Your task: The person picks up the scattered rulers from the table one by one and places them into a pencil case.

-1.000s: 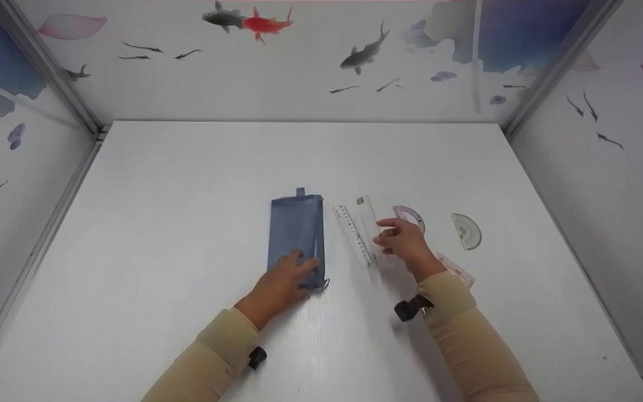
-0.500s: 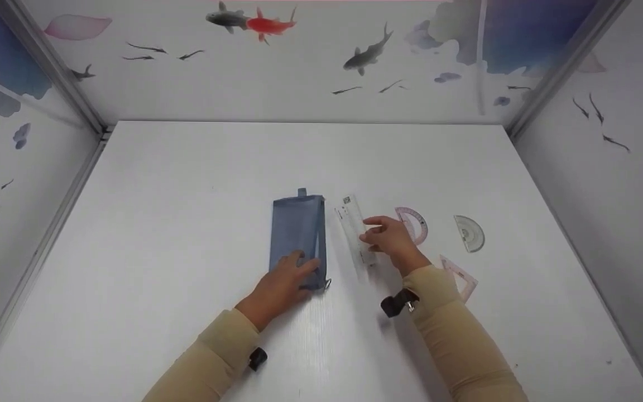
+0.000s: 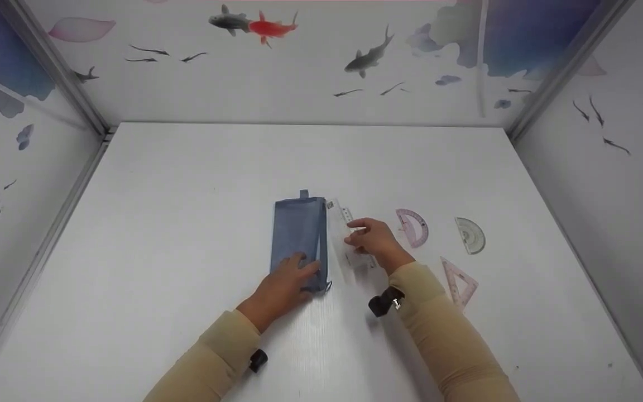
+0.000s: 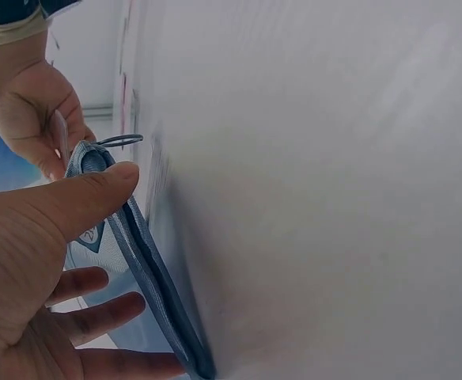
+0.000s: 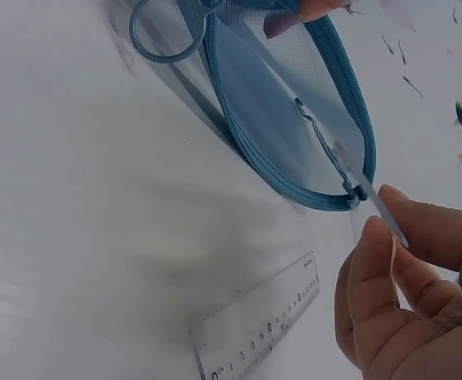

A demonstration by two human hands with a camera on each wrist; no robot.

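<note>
A blue mesh zip pencil case (image 3: 295, 229) lies on the white table with its zip side facing right. My left hand (image 3: 283, 282) grips its near end, thumb (image 4: 96, 194) on the zip edge and fingers spread over the case. In the right wrist view, the zip mouth (image 5: 251, 154) gapes wide. Just right of the case, my right hand (image 3: 376, 241) pinches a clear plastic ruler (image 5: 380, 207) between thumb and fingers. Its tip overlaps the mouth in that view; whether it is inside, I cannot tell. Another clear ruler (image 5: 263, 317) lies on the table beneath.
A pink protractor (image 3: 420, 229), a clear protractor (image 3: 471, 235) and a pink set square (image 3: 461, 285) lie to the right of my right hand. Walls printed with fish (image 3: 273, 27) enclose the table's back and sides.
My right hand has moved left with the ruler, passing over the other ruler to the pencil case's zip side. The set square has come into fuller view. My left hand stays put.
</note>
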